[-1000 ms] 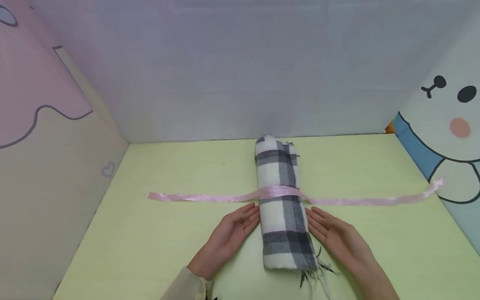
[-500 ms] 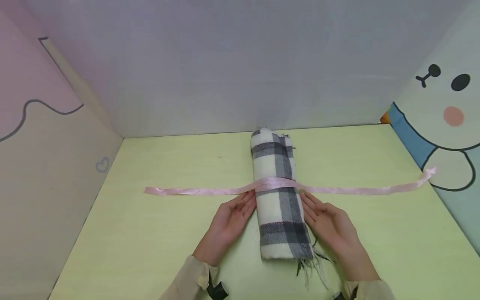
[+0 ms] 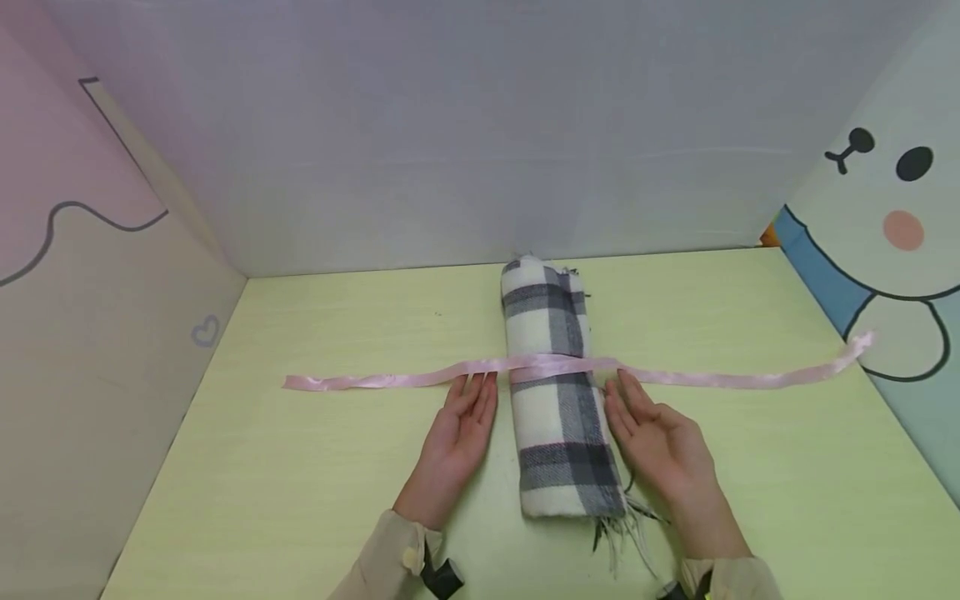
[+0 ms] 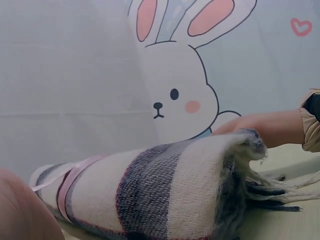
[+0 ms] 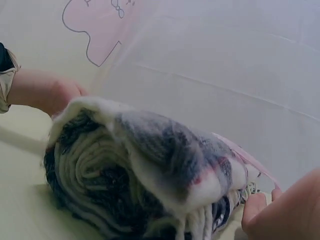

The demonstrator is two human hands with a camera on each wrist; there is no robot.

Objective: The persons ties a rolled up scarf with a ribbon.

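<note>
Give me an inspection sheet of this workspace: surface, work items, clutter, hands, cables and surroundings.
Surface: pale yellow-green tabletop, flat.
Work items: rolled plaid scarf lies lengthwise away from the person, fringe at the near end; pink ribbon crosses over its middle, both ends trailing flat on the table.
Clutter: nothing seen.
Hands: left hand flat beside the roll's left, fingertips at the ribbon; right hand flat on the roll's right, fingertips near the ribbon. Neither has a grip on anything.
Cables: nothing seen.
Surroundings: grey back panel; pink cartoon panel on the left; cartoon animal panel on the right.
</note>
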